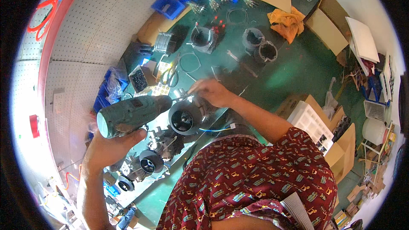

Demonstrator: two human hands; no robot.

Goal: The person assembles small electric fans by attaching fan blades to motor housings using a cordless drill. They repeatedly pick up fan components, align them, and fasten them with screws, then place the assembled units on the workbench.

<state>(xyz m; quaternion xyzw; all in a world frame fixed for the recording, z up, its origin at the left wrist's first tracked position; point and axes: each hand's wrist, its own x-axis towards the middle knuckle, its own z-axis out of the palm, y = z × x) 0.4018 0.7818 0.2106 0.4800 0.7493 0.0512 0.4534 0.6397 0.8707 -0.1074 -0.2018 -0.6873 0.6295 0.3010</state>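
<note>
My left hand (pixel 113 148) is wrapped round a cordless power drill (pixel 135 113) with a dark grey-green body. The drill lies nearly level, its nose toward my right hand. Fingers bent together, my right hand (pixel 211 93) is at the tip of the drill's bit; what they pinch is too small to make out. Just below that tip sits a grey motor unit (pixel 183 120) with a round black fan wheel. Two similar units, a middle one (pixel 151 162) and a smaller-looking one (pixel 125 183), stand nearer the lower left.
On the green table (pixel 221 68) stand round grey housings (pixel 203 39), more housings (pixel 267 52), a wrench (pixel 232 55) and scissors (pixel 169 76). An open box of screws (pixel 140 79) is beyond the drill. An orange cloth (pixel 286 23) and cardboard lie farther off. A white tray (pixel 311 123) is at right.
</note>
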